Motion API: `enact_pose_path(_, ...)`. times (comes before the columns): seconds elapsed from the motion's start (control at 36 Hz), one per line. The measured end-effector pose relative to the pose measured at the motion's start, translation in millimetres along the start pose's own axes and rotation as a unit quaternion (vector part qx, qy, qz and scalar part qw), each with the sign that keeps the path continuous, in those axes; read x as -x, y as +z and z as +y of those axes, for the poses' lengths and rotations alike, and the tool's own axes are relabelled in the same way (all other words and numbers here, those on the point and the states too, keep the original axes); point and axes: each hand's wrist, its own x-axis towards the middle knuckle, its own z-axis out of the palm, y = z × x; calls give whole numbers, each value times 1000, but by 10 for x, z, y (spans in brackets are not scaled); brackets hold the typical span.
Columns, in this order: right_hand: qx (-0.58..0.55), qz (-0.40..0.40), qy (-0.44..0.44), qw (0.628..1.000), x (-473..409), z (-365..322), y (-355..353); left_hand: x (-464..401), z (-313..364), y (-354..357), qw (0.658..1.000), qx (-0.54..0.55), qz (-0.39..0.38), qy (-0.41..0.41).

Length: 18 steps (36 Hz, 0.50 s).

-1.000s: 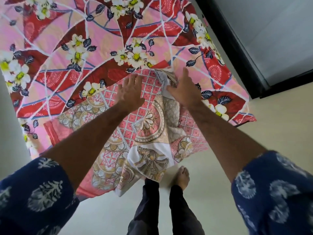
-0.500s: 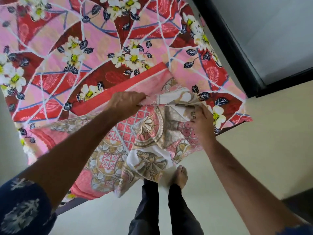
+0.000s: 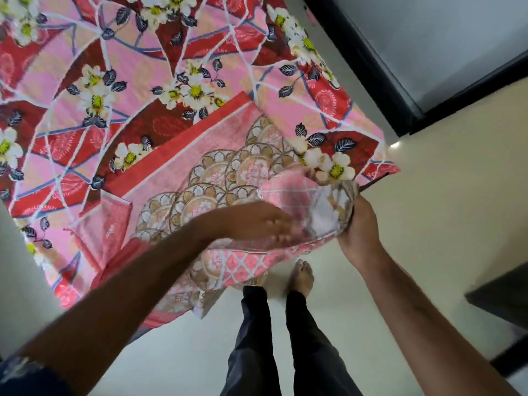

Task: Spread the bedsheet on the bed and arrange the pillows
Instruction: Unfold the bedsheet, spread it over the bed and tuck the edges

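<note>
Bedsheet [image 3: 217, 178] partly unfolded over the bed [image 3: 94, 81]; right hand [image 3: 358, 230] grips its bunched corner, left hand [image 3: 257, 221] blurred, grip unclear; spreading unfinished, pillows unseen.

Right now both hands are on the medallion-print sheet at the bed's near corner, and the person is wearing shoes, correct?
Not quite. The head view shows a bare foot below dark trousers, no shoes. The rest holds: the left hand and right hand are both on the medallion-print sheet at the near corner of the bed.
</note>
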Motion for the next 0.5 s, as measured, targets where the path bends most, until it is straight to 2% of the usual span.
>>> enact_pose_path(0.06,-39,15,39,998,84,89,-205,-84,-78,-151,994,18,104,0)
enact_pose_path(0.11,-81,17,74,994,169,185,-380,-197,-218,-302,972,-69,225,0)
enact_pose_path(0.17,-117,2,88,989,243,278,-530,-337,-363,-416,948,-173,268,-13)
enact_pose_path(0.25,-152,-16,88,984,333,379,-685,-620,-480,-487,941,-272,195,-52)
enact_pose_path(0.33,-146,-29,74,986,335,409,-785,-915,-520,-434,914,-387,115,-44)
enact_pose_path(0.44,-97,-102,83,987,307,443,-939,-1135,-408,-346,895,-426,116,-70)
enact_pose_path(0.5,3,-129,74,989,330,472,-1018,-1165,-286,-351,880,-452,113,-93)
